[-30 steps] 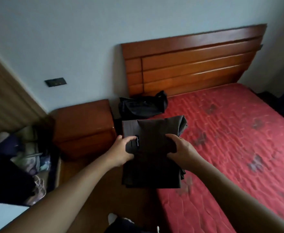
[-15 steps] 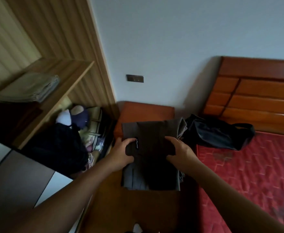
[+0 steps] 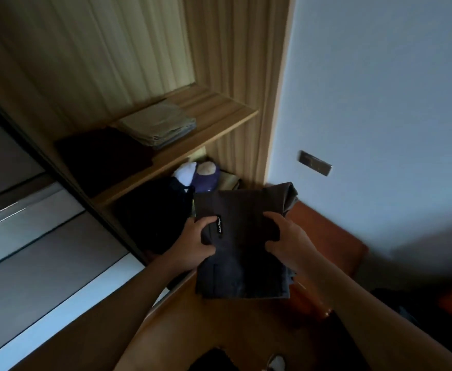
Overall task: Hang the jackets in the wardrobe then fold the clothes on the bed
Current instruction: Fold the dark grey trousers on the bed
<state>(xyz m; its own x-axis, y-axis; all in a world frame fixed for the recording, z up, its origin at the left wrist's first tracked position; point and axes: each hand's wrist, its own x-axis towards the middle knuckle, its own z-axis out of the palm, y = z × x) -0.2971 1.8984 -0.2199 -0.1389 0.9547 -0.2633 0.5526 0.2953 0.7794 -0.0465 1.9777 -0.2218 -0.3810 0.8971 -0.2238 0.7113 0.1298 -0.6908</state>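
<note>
A folded dark grey garment (image 3: 242, 263) with a small black label hangs in the air in front of me. My left hand (image 3: 192, 243) grips its left edge with the thumb on top beside the label. My right hand (image 3: 289, 243) grips its right edge the same way. The open wardrobe (image 3: 219, 62) stands straight ahead and to the left, its wooden shelf (image 3: 219, 124) above and left of the garment. On that shelf lie a folded beige garment (image 3: 158, 124) and a folded dark garment (image 3: 104, 156).
Below the shelf, the lower compartment holds a dark bundle (image 3: 155, 210) and white and purple items (image 3: 200, 174). A sliding wardrobe door (image 3: 32, 250) fills the left. A wooden nightstand (image 3: 326, 236) sits to the right, under a wall socket plate (image 3: 315, 163).
My view has swung left from the bed to the wardrobe. Both hands keep the same grip on the folded grey garment, carrying it along towards the shelves.
</note>
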